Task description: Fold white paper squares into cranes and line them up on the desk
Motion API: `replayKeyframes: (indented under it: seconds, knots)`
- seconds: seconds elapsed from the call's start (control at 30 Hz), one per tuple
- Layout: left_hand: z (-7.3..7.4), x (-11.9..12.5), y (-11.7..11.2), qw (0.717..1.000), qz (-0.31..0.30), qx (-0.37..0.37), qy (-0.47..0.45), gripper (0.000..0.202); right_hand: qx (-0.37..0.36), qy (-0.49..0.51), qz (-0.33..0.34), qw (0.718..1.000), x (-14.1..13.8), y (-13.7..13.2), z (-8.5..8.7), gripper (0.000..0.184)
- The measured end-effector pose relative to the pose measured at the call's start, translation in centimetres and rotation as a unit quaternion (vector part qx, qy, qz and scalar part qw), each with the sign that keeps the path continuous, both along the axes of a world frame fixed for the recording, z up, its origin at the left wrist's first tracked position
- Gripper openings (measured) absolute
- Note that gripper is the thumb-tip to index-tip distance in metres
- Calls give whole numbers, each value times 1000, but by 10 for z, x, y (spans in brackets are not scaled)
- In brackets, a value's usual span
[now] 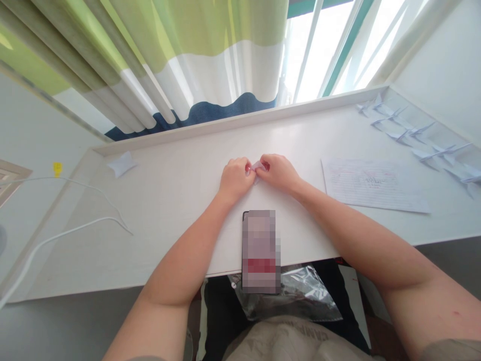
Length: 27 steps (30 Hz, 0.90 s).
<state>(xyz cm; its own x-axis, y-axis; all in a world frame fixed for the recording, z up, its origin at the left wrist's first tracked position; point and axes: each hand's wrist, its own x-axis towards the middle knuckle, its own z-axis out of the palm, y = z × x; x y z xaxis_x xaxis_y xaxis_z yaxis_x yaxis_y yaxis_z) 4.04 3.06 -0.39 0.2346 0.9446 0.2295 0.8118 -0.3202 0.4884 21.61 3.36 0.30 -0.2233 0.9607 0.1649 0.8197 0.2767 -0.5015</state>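
Note:
A small piece of folded white paper (257,166) is pinched between my two hands above the middle of the white desk. My left hand (237,176) has its fingers closed on the paper's left side. On the other side my right hand (278,171) grips it, fingertips close to those of the left. Much of the paper is hidden by the fingers, so its full shape does not show. Below the hands, a phone (259,250) with a blurred-out screen stands at the desk's front edge.
Several folded paper cranes (404,129) line the desk's right side, beside a written sheet (372,183). A folded paper (122,164) lies far left, near a white cable (101,219). A clear plastic bag (308,296) rests on my lap. Curtains (210,50) hang behind the desk (169,165).

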Motion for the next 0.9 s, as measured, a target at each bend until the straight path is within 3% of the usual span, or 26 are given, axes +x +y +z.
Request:
replayKeyframes:
  seconds: [0.27,0.43,0.53,0.73,0.9]
  knots:
    - [-3,-1,0,999,-46,14,-10,8,-24,0,-34,999,-1,-2,5,7]
    - [0,1,-3,998,-59,5,-9,17,-46,70,-54,995,-1,-3,3,38]
    - [0,2,-4,998,-57,2,-30,27,-62,99,-54,992,0,-1,1,35]
    - [-2,2,-5,996,-76,1,-45,11,-73,129,-60,987,0,-2,2,28]
    - [0,-1,-6,995,-97,1,-31,10,-72,144,-43,986,14,-2,7,43]
